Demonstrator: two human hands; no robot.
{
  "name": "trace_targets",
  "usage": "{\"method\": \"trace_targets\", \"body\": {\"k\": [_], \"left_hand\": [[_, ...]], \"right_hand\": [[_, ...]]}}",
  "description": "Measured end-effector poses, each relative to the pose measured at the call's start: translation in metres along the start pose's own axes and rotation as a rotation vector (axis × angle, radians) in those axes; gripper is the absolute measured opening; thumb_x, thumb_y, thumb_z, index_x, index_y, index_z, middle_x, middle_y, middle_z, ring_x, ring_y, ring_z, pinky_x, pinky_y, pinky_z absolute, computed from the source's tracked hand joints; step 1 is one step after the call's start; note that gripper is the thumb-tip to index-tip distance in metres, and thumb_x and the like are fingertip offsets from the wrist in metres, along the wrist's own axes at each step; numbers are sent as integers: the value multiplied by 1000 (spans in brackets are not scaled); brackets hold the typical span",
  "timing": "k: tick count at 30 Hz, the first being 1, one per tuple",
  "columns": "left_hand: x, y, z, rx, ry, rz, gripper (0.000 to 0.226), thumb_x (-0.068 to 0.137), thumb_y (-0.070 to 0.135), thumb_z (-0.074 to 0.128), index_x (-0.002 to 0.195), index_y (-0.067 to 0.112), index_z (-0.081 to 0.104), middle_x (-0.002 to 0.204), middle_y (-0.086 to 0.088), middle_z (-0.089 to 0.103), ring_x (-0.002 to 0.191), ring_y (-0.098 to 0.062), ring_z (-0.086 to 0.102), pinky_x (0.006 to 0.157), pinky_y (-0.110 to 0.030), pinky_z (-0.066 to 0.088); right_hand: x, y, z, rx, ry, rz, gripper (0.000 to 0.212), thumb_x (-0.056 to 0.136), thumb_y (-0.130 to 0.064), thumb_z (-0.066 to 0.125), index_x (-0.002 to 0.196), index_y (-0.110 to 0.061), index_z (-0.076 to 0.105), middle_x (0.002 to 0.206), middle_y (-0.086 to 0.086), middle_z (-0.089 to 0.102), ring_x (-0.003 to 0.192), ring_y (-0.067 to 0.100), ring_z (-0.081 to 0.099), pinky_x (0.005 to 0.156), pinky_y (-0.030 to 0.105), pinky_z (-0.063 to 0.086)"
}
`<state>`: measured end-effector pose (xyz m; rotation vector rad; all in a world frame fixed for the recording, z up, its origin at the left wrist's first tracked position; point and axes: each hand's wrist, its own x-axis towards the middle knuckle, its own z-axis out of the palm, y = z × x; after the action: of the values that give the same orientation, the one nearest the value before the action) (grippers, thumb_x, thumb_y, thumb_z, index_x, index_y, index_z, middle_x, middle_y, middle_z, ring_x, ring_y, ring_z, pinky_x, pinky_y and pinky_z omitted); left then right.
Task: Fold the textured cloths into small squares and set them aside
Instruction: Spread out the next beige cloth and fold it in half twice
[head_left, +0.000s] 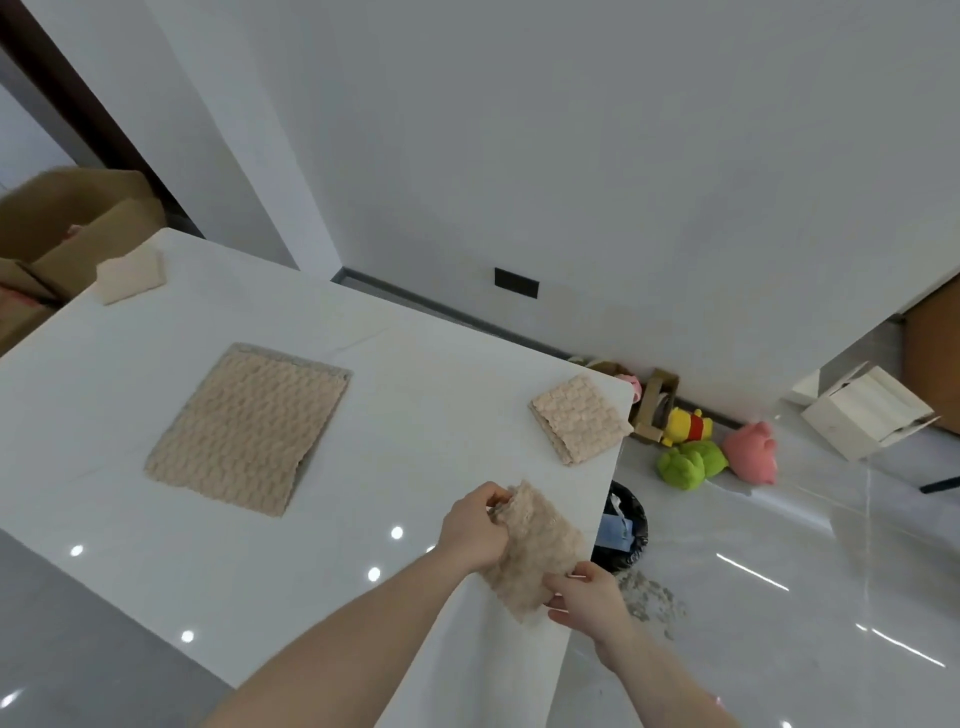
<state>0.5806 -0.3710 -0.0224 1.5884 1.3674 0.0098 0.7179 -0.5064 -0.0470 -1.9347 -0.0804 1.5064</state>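
I see my left hand (475, 525) and right hand (587, 597) pinching opposite ends of a beige cloth (535, 551) above the tabletop (426, 415) near its right edge. A folded square (579, 420) sits at the far right corner; a flat cloth (249, 428) lies centre-left.

head | 1 view | looks forward-down, close over white table (426, 415) corner
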Motion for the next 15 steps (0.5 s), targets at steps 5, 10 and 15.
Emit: {"method": "trace_targets", "body": {"k": [5,10,15], "left_hand": [[35,16,16,127,-30,-1,41,84,18,54,115,43,62,115,20,68,107,-12,64,99,-33,48],[55,21,21,212,-126,12,53,88,15,55,134,40,57,131,12,64,121,-16,60,104,-32,46],[57,15,17,287,-185,38,66,88,11,56,149,34,43,140,3,59,126,-25,58,104,-36,49]], "right_hand": [[19,-5,-7,2,28,11,26,86,-9,76,80,-9,51,81,14,69,76,31,72,71,41,63],[35,-12,-10,-76,24,52,18,91,-15,73,90,-8,56,93,12,68,92,30,75,84,49,63],[43,-5,-16,-236,30,79,15,90,-26,71,96,-13,67,100,10,75,87,23,74,76,40,62]]}}
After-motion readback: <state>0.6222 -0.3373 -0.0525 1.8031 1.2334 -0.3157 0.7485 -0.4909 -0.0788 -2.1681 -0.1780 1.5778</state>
